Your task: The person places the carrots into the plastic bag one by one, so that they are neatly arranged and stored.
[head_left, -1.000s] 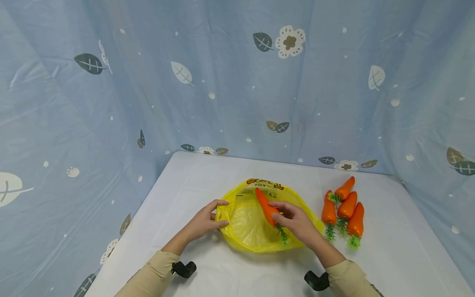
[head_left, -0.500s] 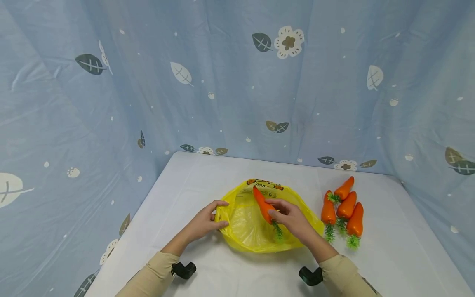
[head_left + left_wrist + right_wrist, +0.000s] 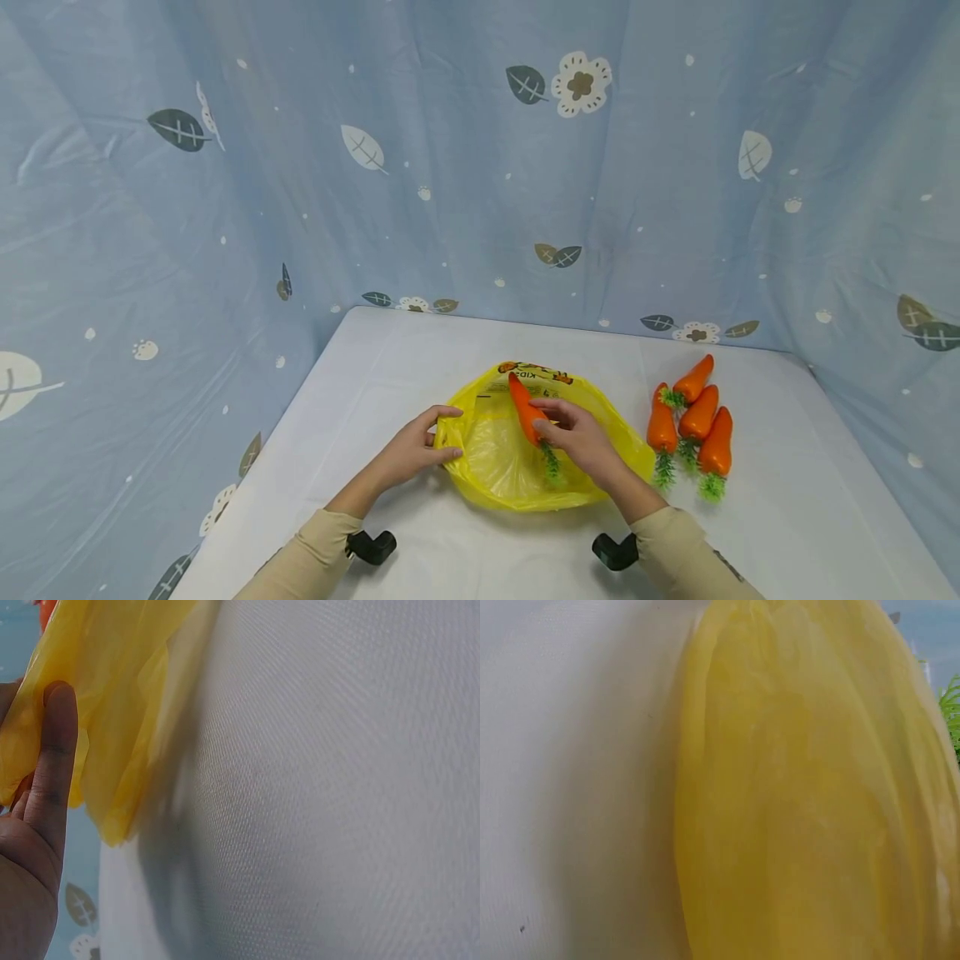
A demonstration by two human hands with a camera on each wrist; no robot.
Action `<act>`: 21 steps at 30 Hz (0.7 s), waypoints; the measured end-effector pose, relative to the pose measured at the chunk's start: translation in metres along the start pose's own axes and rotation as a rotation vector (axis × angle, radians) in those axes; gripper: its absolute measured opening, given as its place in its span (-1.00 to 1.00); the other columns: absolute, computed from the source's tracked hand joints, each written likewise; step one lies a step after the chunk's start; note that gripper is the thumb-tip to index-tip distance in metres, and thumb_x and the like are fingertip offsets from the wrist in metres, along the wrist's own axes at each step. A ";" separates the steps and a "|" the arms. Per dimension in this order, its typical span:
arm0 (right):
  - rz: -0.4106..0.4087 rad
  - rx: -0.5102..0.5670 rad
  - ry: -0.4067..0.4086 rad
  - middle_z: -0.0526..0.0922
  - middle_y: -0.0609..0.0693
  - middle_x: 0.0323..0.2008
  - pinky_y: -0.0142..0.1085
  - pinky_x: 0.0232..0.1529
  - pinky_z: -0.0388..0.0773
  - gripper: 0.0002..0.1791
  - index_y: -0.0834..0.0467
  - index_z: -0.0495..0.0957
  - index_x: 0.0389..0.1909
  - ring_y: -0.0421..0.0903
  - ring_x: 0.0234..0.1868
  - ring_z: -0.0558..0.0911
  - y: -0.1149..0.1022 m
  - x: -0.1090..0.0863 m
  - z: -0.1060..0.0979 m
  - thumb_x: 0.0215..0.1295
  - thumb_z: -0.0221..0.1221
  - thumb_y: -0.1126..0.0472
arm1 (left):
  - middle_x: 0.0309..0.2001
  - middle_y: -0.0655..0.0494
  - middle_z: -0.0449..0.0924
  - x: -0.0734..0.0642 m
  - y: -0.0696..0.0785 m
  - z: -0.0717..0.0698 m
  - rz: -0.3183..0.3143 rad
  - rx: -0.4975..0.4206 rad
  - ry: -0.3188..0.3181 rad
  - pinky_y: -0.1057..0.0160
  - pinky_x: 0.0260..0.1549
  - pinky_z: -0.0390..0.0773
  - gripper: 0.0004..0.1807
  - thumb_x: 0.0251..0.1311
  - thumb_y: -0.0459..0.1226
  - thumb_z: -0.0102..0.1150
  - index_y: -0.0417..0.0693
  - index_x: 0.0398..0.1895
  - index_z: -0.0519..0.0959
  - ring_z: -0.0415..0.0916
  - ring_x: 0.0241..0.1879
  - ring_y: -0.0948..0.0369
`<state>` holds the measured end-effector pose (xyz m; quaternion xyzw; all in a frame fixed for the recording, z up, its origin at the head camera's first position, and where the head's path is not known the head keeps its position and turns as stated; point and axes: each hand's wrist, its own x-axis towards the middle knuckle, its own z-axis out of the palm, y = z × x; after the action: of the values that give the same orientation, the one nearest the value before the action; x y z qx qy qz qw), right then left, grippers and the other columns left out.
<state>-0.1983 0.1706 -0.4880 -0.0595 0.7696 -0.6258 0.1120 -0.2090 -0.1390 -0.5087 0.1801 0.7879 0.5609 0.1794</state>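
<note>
Evidently, an orange toy carrot (image 3: 522, 407) is held at the open mouth of a yellow plastic bag (image 3: 497, 471), its tapered tip pointed to the far side and slightly left, its green tuft to the near side. It is pinched between the fingers and thumb of the right hand (image 3: 573, 435), while the bag's left rim is gripped by the left hand (image 3: 417, 442). Whether the carrot is above the rim or below it cannot be told. The step in hand is judged to be the placing of the carrot in the bag; for the next move, the mouth would need to be kept spread and the carrot let go once well inside.

The carrot's skin is smooth and glossy, its tuft finely feathered. The bag is thin, crinkled and translucent, printed along its far inner side. To the right, four similar carrots (image 3: 698, 415) are laid close together on a white table (image 3: 420, 354), shown finely textured in the left wrist view. Beyond, a blue curtain (image 3: 450, 217) patterned with leaves and flowers is hung.
</note>
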 end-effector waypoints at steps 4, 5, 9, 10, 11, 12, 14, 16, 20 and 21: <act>-0.004 0.000 -0.001 0.55 0.13 0.25 -0.21 0.03 0.63 -0.50 0.08 0.54 0.30 0.03 0.09 0.57 0.003 0.002 0.003 0.40 0.30 0.04 | 0.19 -0.19 0.52 0.001 -0.001 0.000 0.003 -0.005 -0.001 0.10 -0.26 0.68 -0.35 0.29 -0.28 0.37 -0.10 0.41 0.34 0.69 -0.24 0.13; -0.007 0.000 -0.005 0.54 0.13 0.25 -0.23 0.02 0.64 -0.50 0.08 0.54 0.30 0.03 0.07 0.57 0.004 0.002 0.004 0.40 0.30 0.05 | 0.19 -0.19 0.51 0.001 -0.001 0.001 0.003 -0.005 -0.001 0.11 -0.26 0.68 -0.35 0.29 -0.28 0.37 -0.10 0.41 0.34 0.69 -0.24 0.13; -0.018 0.000 -0.035 0.53 0.16 0.25 -0.27 -0.04 0.64 -0.49 0.12 0.53 0.32 0.03 -0.01 0.58 0.009 0.005 0.008 0.40 0.31 0.10 | 0.19 -0.19 0.51 0.001 -0.002 0.001 0.005 -0.008 -0.003 0.12 -0.27 0.68 -0.35 0.29 -0.28 0.37 -0.11 0.41 0.34 0.69 -0.25 0.13; -0.017 -0.006 -0.038 0.52 0.17 0.25 -0.28 -0.05 0.64 -0.49 0.12 0.53 0.32 0.03 -0.03 0.58 0.010 0.005 0.009 0.39 0.31 0.10 | 0.19 -0.19 0.51 0.001 -0.003 0.001 0.006 -0.010 -0.003 0.11 -0.26 0.69 -0.35 0.29 -0.29 0.37 -0.11 0.41 0.34 0.69 -0.25 0.12; -0.013 -0.011 -0.041 0.52 0.16 0.25 -0.29 -0.05 0.64 -0.48 0.11 0.52 0.32 0.02 -0.04 0.58 0.011 0.006 0.011 0.38 0.32 0.09 | 0.19 -0.19 0.51 0.000 -0.003 0.001 0.006 -0.010 -0.003 0.11 -0.26 0.69 -0.35 0.29 -0.29 0.37 -0.11 0.41 0.34 0.69 -0.25 0.12; -0.007 -0.017 -0.042 0.52 0.15 0.25 -0.29 -0.06 0.63 -0.47 0.10 0.53 0.32 0.01 -0.05 0.58 0.012 0.006 0.012 0.38 0.32 0.08 | 0.19 -0.19 0.51 0.000 -0.003 0.002 0.008 -0.011 -0.005 0.10 -0.26 0.69 -0.35 0.29 -0.29 0.37 -0.11 0.41 0.34 0.70 -0.24 0.12; 0.004 -0.024 -0.038 0.53 0.14 0.25 -0.28 -0.06 0.63 -0.48 0.08 0.54 0.31 0.00 -0.06 0.58 0.013 0.007 0.014 0.37 0.33 0.06 | 0.20 -0.19 0.51 0.000 -0.003 0.002 0.012 -0.012 -0.005 0.10 -0.26 0.69 -0.34 0.29 -0.28 0.37 -0.11 0.41 0.33 0.70 -0.24 0.12; 0.009 -0.030 -0.035 0.54 0.12 0.24 -0.26 -0.06 0.63 -0.48 0.07 0.55 0.30 0.00 -0.07 0.58 0.013 0.008 0.017 0.35 0.34 0.06 | 0.19 -0.19 0.52 -0.001 -0.003 0.002 0.013 -0.012 -0.005 0.09 -0.25 0.69 -0.34 0.29 -0.28 0.37 -0.11 0.42 0.33 0.70 -0.24 0.12; 0.011 -0.034 -0.027 0.55 0.12 0.23 -0.21 -0.08 0.64 -0.50 0.08 0.56 0.28 -0.01 -0.08 0.58 0.013 0.009 0.023 0.35 0.35 0.07 | 0.17 -0.18 0.53 -0.001 -0.002 0.003 0.016 -0.013 -0.001 0.11 -0.26 0.69 -0.33 0.29 -0.27 0.37 -0.11 0.42 0.33 0.70 -0.24 0.12; 0.014 -0.033 -0.026 0.55 0.12 0.22 -0.20 -0.08 0.65 -0.50 0.08 0.57 0.28 -0.01 -0.09 0.58 0.013 0.009 0.024 0.35 0.35 0.08 | 0.16 -0.18 0.53 -0.001 -0.002 0.003 0.014 -0.014 0.000 0.12 -0.27 0.69 -0.33 0.29 -0.26 0.38 -0.11 0.42 0.33 0.70 -0.25 0.12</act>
<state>-0.2008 0.1482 -0.5060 -0.0641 0.7786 -0.6116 0.1253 -0.2071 -0.1375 -0.5118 0.1844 0.7828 0.5675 0.1765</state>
